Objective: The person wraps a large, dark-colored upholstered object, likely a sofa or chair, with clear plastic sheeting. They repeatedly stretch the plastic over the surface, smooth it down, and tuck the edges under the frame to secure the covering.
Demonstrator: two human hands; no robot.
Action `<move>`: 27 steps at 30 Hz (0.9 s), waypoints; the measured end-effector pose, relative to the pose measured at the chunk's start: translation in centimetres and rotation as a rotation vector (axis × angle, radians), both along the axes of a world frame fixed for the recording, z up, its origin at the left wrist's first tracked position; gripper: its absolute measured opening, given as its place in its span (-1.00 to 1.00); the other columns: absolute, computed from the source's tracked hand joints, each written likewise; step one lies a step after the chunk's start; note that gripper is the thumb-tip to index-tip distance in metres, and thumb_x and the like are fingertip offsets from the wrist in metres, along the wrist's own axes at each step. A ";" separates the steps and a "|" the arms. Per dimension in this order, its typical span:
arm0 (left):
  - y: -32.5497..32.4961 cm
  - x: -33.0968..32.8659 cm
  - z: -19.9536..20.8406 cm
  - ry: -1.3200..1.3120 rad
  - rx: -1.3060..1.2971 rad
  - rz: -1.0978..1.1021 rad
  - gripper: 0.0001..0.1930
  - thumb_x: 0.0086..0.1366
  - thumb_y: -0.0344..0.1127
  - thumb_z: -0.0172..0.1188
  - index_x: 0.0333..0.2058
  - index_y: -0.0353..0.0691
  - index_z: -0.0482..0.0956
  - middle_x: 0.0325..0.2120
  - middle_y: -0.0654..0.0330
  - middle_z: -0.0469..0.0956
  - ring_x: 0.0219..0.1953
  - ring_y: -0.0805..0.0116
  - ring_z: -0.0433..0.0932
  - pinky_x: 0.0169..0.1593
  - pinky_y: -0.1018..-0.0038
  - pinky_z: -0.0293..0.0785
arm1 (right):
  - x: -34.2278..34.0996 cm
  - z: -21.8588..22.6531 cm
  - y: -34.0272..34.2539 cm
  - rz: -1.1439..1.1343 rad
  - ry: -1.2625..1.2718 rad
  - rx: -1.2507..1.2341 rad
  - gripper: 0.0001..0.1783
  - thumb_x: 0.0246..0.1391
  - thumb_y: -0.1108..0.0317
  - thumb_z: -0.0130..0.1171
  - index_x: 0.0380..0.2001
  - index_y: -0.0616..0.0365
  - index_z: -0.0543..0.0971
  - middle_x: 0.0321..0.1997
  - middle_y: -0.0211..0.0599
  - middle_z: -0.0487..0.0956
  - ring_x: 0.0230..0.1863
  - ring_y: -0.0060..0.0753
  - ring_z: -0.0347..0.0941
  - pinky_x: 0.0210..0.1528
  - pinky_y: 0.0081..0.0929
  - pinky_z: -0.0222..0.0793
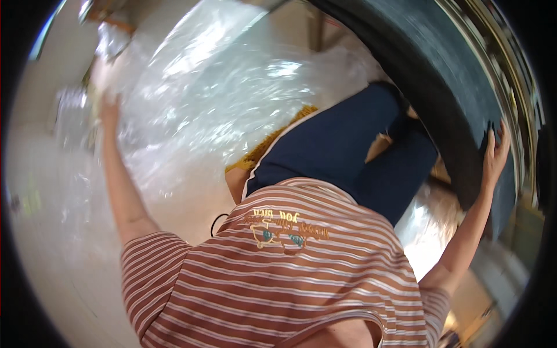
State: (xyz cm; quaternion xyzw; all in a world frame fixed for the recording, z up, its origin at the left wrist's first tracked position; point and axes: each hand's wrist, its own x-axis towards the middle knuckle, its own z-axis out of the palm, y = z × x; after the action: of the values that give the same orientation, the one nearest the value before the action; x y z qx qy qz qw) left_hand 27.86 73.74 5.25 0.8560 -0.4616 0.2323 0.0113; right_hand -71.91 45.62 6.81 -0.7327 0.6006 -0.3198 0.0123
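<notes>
My left arm stretches out to the far left, and my left hand is smeared by motion. Shiny clear plastic shows at its fingertips; whether the hand grips it I cannot tell. A large heap of crinkled clear plastic sheeting spreads between that arm and my legs. On my right side, my right hand rests with extended fingers on a dark grey tabletop, near its far right side. Nothing shows in that hand.
The tabletop's thick black edge curves close to my knees. A mustard, shaggy cushion lies under me. Stacked, blurred flat edges line the far right. A brown box-like thing stands at the lower right, and a brown leg at the top.
</notes>
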 end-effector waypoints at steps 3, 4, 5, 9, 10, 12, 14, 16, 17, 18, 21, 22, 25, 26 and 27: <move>-14.2 -23.8 -8.2 0.607 0.176 -0.447 -0.51 0.35 -0.08 0.02 0.14 -0.25 0.38 0.13 -0.03 0.38 0.19 0.02 0.34 0.23 0.28 0.22 | -3.8 2.1 5.9 -0.183 0.254 -0.162 -0.57 0.20 0.21 0.08 0.10 0.12 0.45 0.13 -0.14 0.45 0.19 -0.14 0.32 0.23 -0.32 0.18; -14.4 -27.0 -12.5 0.649 0.287 -0.562 -0.53 0.35 -0.10 0.02 0.13 -0.25 0.39 0.13 -0.02 0.39 0.18 0.03 0.34 0.23 0.27 0.22 | -5.6 2.0 7.8 -0.287 0.345 -0.187 -0.58 0.20 0.20 0.07 0.08 0.15 0.46 0.10 -0.11 0.46 0.16 -0.10 0.33 0.22 -0.31 0.19; -13.8 -29.3 -16.8 0.667 0.408 -0.572 -0.51 0.33 -0.09 0.05 0.13 -0.27 0.40 0.12 -0.03 0.40 0.19 0.04 0.34 0.24 0.27 0.21 | -8.3 1.7 10.1 -0.351 0.360 -0.203 -0.59 0.19 0.20 0.08 0.05 0.16 0.47 0.05 -0.10 0.48 0.12 -0.08 0.35 0.20 -0.32 0.20; -4.5 -24.5 -31.8 0.239 1.043 -0.362 -0.50 0.30 -0.03 0.10 0.07 -0.28 0.44 0.04 -0.06 0.42 0.15 0.14 0.35 0.20 0.30 0.25 | -20.1 -3.9 22.9 -0.686 0.182 -0.093 -0.66 0.22 0.19 0.05 -0.02 0.11 0.53 -0.14 -0.22 0.54 -0.13 -0.33 0.44 -0.03 -0.48 0.34; -5.2 -24.2 -31.9 0.232 1.177 -0.343 -0.53 0.30 -0.04 0.10 0.04 -0.26 0.46 -0.02 -0.03 0.44 0.09 0.16 0.38 0.14 0.30 0.29 | -21.8 -5.7 28.3 -0.837 0.047 0.000 -0.69 0.19 0.21 0.04 -0.13 0.16 0.58 -0.20 -0.14 0.59 -0.21 -0.25 0.50 -0.09 -0.41 0.38; -3.8 -22.2 -32.8 0.389 1.372 -0.224 -0.60 0.30 -0.08 0.10 -0.02 -0.23 0.49 -0.13 0.03 0.48 -0.04 0.21 0.43 0.03 0.32 0.35 | -25.7 -9.4 36.3 -0.990 -0.264 0.092 -0.70 0.17 0.23 0.01 -0.17 0.17 0.59 -0.28 -0.25 0.63 -0.29 -0.44 0.54 -0.15 -0.48 0.41; -5.5 -20.9 -31.4 0.631 1.422 -0.086 -0.67 0.30 -0.11 0.10 -0.08 -0.19 0.51 -0.25 0.09 0.51 -0.17 0.26 0.48 -0.08 0.34 0.42 | -26.1 -13.2 40.7 -1.149 -0.406 0.217 -0.73 0.15 0.28 0.00 -0.20 0.15 0.60 -0.36 -0.29 0.64 -0.42 -0.51 0.54 -0.27 -0.51 0.44; -8.9 -20.2 -29.6 0.895 1.321 0.058 -0.73 0.29 -0.15 0.09 -0.14 -0.15 0.54 -0.36 0.16 0.55 -0.29 0.31 0.53 -0.19 0.36 0.49 | -26.3 -18.3 41.0 -1.185 -0.605 0.342 -0.76 0.17 0.23 0.04 -0.20 0.04 0.60 -0.34 -0.41 0.59 -0.41 -0.62 0.47 -0.38 -0.61 0.34; -12.8 -21.0 -28.2 0.984 1.242 0.053 -0.76 0.29 -0.16 0.09 -0.17 -0.14 0.56 -0.42 0.19 0.57 -0.35 0.34 0.56 -0.25 0.36 0.52 | -25.8 -20.5 41.7 -1.272 -0.746 0.390 -0.78 0.17 0.22 0.04 -0.21 0.00 0.61 -0.35 -0.43 0.59 -0.41 -0.63 0.47 -0.38 -0.61 0.37; -15.2 -21.7 -27.0 1.066 1.137 0.026 -0.79 0.29 -0.18 0.09 -0.20 -0.12 0.57 -0.48 0.22 0.59 -0.42 0.36 0.58 -0.31 0.37 0.55 | -25.9 -23.0 40.3 -1.324 -0.864 0.368 -0.77 0.18 0.21 0.04 -0.20 0.02 0.60 -0.35 -0.43 0.59 -0.41 -0.61 0.47 -0.35 -0.58 0.40; -19.3 -32.7 -19.0 1.131 0.813 -0.353 -0.75 0.33 -0.10 0.07 -0.34 -0.16 0.53 -0.56 0.28 0.49 -0.56 0.53 0.42 -0.49 0.57 0.34 | -28.1 -27.1 32.7 -1.307 -1.123 0.120 -0.80 0.11 0.29 0.14 -0.30 0.20 0.55 -0.45 -0.26 0.60 -0.53 -0.47 0.54 -0.53 -0.53 0.47; -20.0 -35.0 -15.7 0.980 0.730 -0.456 -0.73 0.35 -0.10 0.05 -0.33 -0.20 0.53 -0.56 0.27 0.49 -0.55 0.52 0.42 -0.48 0.57 0.33 | -26.9 -28.6 29.4 -1.355 -1.231 0.062 -0.79 0.09 0.29 0.20 -0.37 0.23 0.52 -0.46 -0.22 0.59 -0.54 -0.45 0.54 -0.54 -0.53 0.48; -22.5 -43.2 -9.9 0.668 0.612 -0.717 -0.68 0.39 -0.12 0.00 -0.31 -0.30 0.52 -0.52 0.20 0.51 -0.53 0.45 0.40 -0.44 0.52 0.33 | -27.8 -32.8 28.9 -1.564 -0.969 0.251 -0.67 0.09 0.19 0.22 -0.37 0.30 0.51 -0.50 -0.20 0.56 -0.59 -0.38 0.47 -0.47 -0.42 0.48; -24.1 -45.7 -9.9 0.653 0.632 -0.777 -0.68 0.40 -0.15 0.00 -0.30 -0.33 0.52 -0.49 0.15 0.53 -0.50 0.39 0.41 -0.40 0.48 0.35 | -28.8 -34.6 31.4 -1.682 -0.733 0.374 -0.63 0.05 0.16 0.26 -0.39 0.33 0.51 -0.48 -0.16 0.57 -0.59 -0.32 0.49 -0.43 -0.37 0.50; -24.6 -47.4 -9.0 0.620 0.631 -0.809 -0.68 0.41 -0.17 -0.01 -0.30 -0.36 0.52 -0.45 0.10 0.54 -0.48 0.33 0.42 -0.36 0.44 0.37 | -27.6 -35.9 31.3 -1.879 -0.581 0.335 -0.64 0.04 0.16 0.25 -0.40 0.32 0.52 -0.47 -0.12 0.58 -0.58 -0.29 0.51 -0.40 -0.35 0.49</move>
State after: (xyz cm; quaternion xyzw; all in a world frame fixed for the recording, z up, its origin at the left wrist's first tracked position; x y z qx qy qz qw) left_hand -19.51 49.18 -3.78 0.6021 -0.7729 -0.1992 -0.0216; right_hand -99.48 76.87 -29.06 0.1580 0.9476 -0.2777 0.0037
